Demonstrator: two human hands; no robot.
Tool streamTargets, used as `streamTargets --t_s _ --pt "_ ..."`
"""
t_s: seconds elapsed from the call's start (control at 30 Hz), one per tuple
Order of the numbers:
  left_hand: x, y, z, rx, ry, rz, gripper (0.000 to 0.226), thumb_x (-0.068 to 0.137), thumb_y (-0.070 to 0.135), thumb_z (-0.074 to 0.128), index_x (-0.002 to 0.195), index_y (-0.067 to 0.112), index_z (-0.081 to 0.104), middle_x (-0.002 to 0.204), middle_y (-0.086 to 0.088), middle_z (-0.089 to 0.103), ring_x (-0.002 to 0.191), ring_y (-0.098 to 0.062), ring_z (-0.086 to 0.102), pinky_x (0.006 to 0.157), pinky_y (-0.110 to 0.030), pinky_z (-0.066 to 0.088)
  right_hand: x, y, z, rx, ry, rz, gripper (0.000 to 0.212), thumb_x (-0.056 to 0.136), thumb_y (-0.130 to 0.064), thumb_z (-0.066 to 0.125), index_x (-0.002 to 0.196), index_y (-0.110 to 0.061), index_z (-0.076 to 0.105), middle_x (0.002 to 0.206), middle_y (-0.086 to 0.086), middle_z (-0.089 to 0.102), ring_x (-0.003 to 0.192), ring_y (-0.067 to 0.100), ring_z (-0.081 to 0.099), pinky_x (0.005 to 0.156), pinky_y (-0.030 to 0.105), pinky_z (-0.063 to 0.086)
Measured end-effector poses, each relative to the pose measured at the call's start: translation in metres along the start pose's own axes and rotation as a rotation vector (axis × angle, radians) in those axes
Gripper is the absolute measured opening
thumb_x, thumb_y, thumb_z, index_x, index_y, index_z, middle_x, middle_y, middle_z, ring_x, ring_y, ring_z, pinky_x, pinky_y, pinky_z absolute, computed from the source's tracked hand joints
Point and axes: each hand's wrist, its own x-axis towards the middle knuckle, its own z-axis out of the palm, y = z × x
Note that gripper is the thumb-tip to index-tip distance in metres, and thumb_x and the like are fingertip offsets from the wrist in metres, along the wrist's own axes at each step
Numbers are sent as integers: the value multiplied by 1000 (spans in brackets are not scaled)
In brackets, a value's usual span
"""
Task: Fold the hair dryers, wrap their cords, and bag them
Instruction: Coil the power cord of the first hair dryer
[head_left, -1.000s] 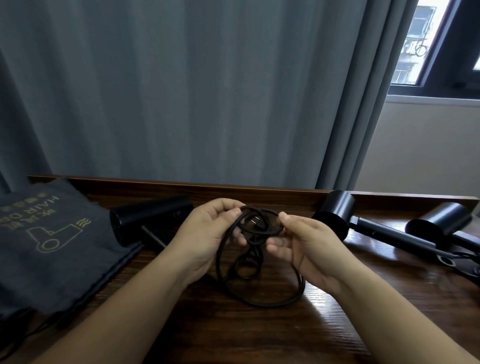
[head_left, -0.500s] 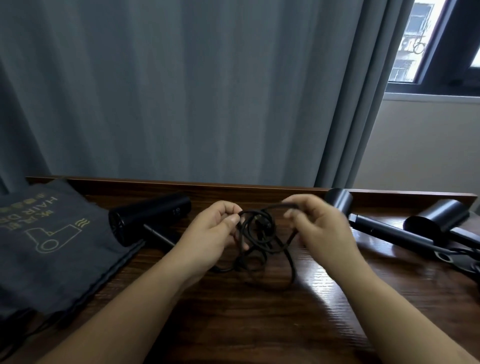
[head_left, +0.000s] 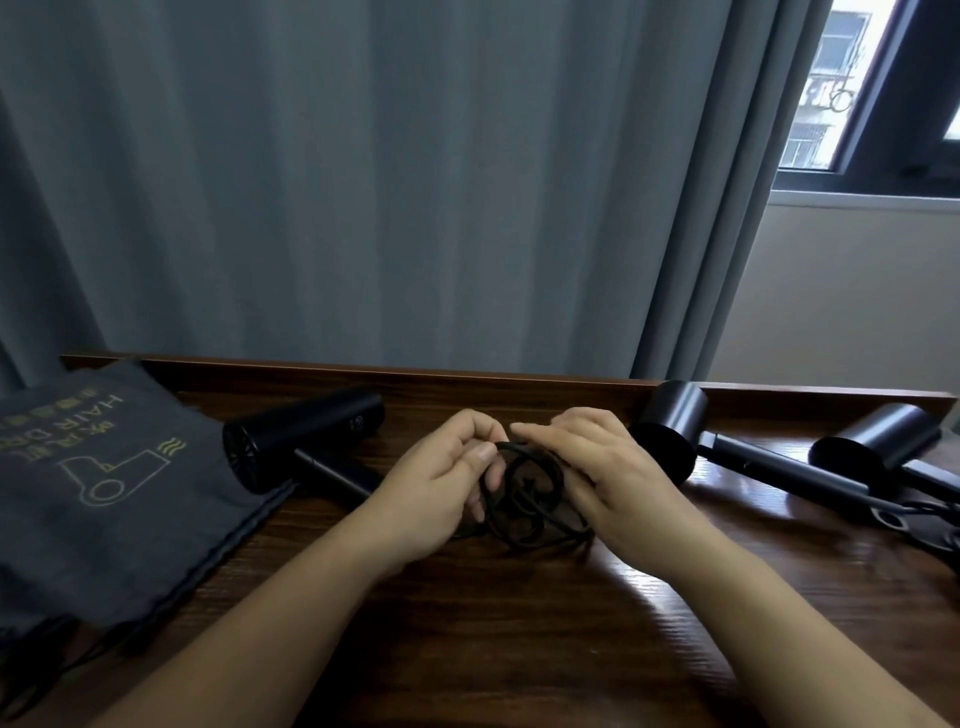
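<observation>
Three black hair dryers lie on the desk (head_left: 519, 649): one at left (head_left: 304, 439), two at right (head_left: 672, 431) (head_left: 878, 441). One coiled cord (head_left: 524, 493), one dark stack of bags (head_left: 104, 493), two hands (head_left: 431, 493) (head_left: 618, 488), one curtain (head_left: 363, 182), one window (head_left: 883, 88).

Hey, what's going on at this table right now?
A person is coiling a black cord into loops over a wooden table. The left hand pinches the bundle and the right hand holds its other side. The cord seems to belong to the hair dryer lying left of the hands. Two more dryers lie at the right, not yet bagged, and dark cloth bags wait at the left.
</observation>
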Motion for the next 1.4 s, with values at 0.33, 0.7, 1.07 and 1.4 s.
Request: streamTargets --t_s 0.33,0.7,1.07,1.4 --pt "-1 0 -3 55 -107 72 28 107 16 41 100 35 61 81 6 61 72 -17 58 74 -31 48 -1 0 1 225 -281 124 77 99 -1 47 134 -69 38 126 -36 52 126 -8 42 103 9 34" --pt "-4 3 -2 25 -126 85 27 106 17 42 100 32 63 79 9 60 77 -9 57 78 -27 50 5 18 22 -39 -415 169 45 94 -24 52 133 -46 53 122 -20 44 113 13 38 100 34 37" --pt "-1 2 -3 155 178 191 21 101 17 53 100 34 66 126 22 45 120 2 49 97 -17 42 8 -7 4 426 166 327 23 100 -13 59 93 -34 64 84 -14 63 75 6 60 67 15 44" --pt "0 5 -2 -56 213 54 22 106 13 40 102 21 60 100 5 72 94 -13 68 74 -39 56 14 -21 -13 1246 568 742 20 108 -12 39 96 -11 56 70 2 54 58 15 60 44 21 48"
